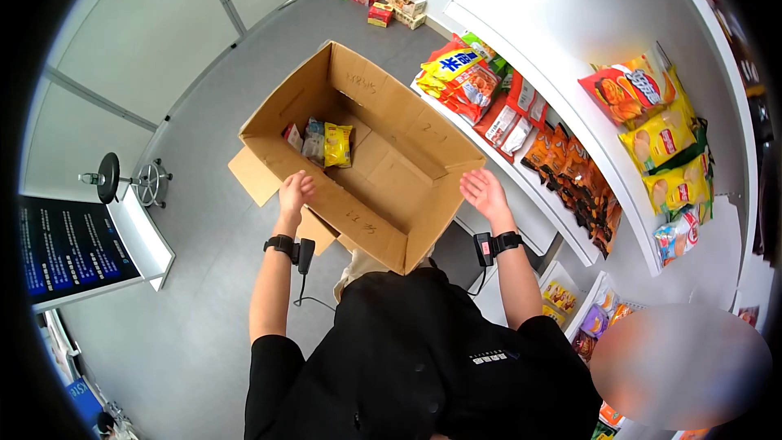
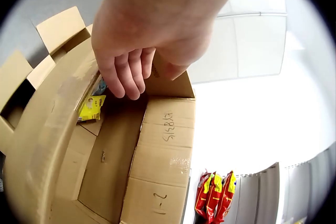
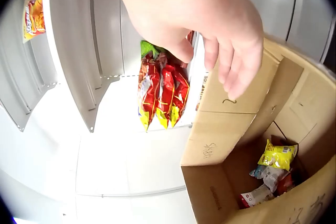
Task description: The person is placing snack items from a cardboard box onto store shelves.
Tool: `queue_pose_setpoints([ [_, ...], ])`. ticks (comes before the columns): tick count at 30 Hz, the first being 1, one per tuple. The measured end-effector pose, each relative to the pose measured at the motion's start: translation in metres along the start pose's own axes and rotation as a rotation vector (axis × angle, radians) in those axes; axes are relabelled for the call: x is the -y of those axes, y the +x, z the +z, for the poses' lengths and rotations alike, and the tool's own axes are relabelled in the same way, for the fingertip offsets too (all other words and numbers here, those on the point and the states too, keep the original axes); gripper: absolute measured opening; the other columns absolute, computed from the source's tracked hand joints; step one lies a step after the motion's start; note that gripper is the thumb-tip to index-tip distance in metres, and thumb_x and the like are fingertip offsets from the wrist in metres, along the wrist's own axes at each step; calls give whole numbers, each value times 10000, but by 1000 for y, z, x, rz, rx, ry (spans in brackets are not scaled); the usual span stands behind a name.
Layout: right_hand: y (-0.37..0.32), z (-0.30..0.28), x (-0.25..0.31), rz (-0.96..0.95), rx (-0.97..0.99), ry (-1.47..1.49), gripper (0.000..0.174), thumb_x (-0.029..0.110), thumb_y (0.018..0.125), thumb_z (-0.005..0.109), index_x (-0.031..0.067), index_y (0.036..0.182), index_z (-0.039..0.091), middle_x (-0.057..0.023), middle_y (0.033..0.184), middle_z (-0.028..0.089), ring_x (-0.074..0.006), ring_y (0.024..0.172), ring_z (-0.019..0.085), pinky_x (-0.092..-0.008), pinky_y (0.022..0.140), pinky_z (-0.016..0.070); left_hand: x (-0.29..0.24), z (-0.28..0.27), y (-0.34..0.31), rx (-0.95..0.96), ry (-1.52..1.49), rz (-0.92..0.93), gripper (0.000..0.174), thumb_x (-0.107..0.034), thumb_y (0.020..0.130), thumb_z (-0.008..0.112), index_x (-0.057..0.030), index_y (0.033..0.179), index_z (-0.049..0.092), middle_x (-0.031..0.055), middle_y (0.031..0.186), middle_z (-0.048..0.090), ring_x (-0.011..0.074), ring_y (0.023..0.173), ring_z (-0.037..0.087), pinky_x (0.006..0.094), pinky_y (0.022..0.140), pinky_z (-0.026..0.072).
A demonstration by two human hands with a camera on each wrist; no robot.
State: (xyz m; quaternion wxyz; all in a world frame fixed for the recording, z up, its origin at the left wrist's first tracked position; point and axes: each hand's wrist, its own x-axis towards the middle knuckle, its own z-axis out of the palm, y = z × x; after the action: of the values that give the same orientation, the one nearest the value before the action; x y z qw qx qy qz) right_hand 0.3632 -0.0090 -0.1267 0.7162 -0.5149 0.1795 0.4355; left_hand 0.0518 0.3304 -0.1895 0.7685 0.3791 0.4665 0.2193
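Observation:
A large open cardboard box (image 1: 383,81) stands between my two hands, its flaps folded outward. Inside lie a yellow snack bag (image 1: 337,145), a grey-blue bag (image 1: 314,143) and a red and white pack (image 1: 293,137), all gathered toward one end. My left hand (image 1: 296,191) is at the box's near left rim, fingers loosely bent and holding nothing. Over at the right end, my right hand (image 1: 486,193) hovers by the rim, palm up and fingers relaxed, with nothing in it. In the right wrist view its fingers (image 3: 239,71) overlap the box's side wall.
White shelves to the right carry red and yellow snack bags (image 1: 464,73), dark orange bags (image 1: 574,179) and yellow chip bags (image 1: 656,143). Small cartons (image 1: 399,8) sit on the floor by the far wall. A wheeled stool (image 1: 151,183) and a dark menu board (image 1: 73,240) are at left.

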Motion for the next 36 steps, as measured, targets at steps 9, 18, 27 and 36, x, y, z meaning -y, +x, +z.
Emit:
queue_pose_setpoints([
  [9,50,48,-20,163,16,-98,413,306,882,552,-20,1115,454,-200,1134,537,-309,983,598,-355,822,535,-19,-9,20,-111,-19,-74,330,-262,905,508,-6,1113,508,140,918,643,192,700,648,276,596,541],
  [18,165,118,-60,420,83,-320,452,287,868,573,-41,1144,433,-220,1099,532,-331,981,591,-364,830,536,-34,3,15,-285,-45,-123,319,-262,935,430,-8,1079,556,131,813,656,170,632,641,260,540,531],
  [27,297,169,-161,630,173,-482,577,292,854,581,-72,1242,357,-240,1233,417,-350,1036,551,-389,841,534,-43,19,23,-458,-76,-206,341,-278,931,439,-9,1098,565,108,751,643,163,642,638,247,565,512],
  [36,425,176,-242,626,161,-607,605,284,862,571,-29,1313,317,-189,1362,309,-338,1007,542,-430,830,533,-41,26,39,-613,18,-280,354,-308,929,448,-14,1074,582,86,601,615,141,473,593,222,415,457],
])
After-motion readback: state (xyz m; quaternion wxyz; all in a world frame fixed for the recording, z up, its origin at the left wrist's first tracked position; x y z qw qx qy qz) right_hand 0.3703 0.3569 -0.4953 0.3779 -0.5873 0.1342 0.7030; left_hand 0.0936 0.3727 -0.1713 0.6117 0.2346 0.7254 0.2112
